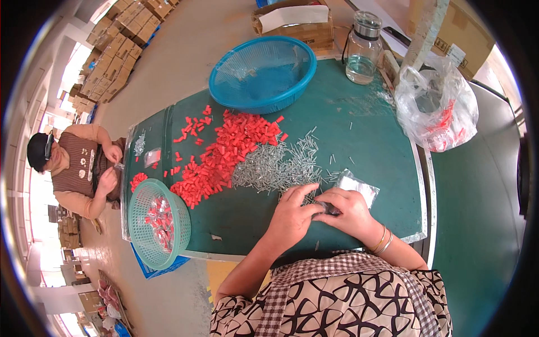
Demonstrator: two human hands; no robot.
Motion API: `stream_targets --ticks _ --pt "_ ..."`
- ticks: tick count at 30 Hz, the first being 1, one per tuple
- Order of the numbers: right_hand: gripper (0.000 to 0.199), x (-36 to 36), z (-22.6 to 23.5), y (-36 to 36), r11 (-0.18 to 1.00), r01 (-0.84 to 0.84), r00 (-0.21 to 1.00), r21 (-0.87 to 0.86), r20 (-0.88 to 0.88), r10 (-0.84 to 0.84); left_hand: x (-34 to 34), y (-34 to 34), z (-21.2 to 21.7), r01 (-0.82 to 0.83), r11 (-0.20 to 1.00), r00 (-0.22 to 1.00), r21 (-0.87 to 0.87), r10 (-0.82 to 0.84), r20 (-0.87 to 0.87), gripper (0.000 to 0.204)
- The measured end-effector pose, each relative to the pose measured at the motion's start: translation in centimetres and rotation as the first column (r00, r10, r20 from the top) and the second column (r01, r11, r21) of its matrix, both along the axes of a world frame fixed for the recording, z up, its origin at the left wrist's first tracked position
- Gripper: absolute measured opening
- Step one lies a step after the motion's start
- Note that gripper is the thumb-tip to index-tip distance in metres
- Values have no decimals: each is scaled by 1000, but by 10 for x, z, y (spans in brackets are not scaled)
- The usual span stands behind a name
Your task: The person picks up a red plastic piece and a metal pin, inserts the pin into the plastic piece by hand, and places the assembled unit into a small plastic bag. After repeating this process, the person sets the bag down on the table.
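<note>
My left hand [293,214] and my right hand [349,213] meet over the near edge of the screw pile. Their fingers are bent, thumb tips close together, around a small shiny plastic bag [332,210] that is mostly covered; its contents cannot be made out. Grey metal screws [281,167] lie heaped just beyond my fingers, some scattered loose. To their left spreads a long heap of red plastic wall plugs [224,149]. Beside my right hand lies a stack of clear and white small bags [359,187].
A blue basin [264,104] stands at the table's far side. At left, a pale green basket [135,224] holds filled bags. A glass bottle [361,56] and a hanging plastic bag [435,106] are far right. Across the table's left end, a person [84,163] handles something small.
</note>
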State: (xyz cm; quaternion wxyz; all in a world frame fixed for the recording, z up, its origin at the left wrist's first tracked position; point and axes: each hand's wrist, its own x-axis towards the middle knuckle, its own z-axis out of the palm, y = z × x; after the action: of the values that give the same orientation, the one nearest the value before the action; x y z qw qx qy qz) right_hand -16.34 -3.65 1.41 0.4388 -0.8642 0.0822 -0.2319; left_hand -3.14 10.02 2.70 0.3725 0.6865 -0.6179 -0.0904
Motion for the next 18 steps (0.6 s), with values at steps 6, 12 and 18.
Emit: stream_targets --ticks 6,12,18 --pt "36 8 7 3 990 14 999 142 -37 -9 43 11 9 -338 938 917 -76 311 -249 24" --pt "40 -7 3 8 984 76 993 162 -96 -61 144 3 -30 -526 845 781 -101 526 335 15" --pt "38 -10 -5 8 980 97 990 171 -117 -77 145 -7 -46 -523 852 759 20 454 467 14"
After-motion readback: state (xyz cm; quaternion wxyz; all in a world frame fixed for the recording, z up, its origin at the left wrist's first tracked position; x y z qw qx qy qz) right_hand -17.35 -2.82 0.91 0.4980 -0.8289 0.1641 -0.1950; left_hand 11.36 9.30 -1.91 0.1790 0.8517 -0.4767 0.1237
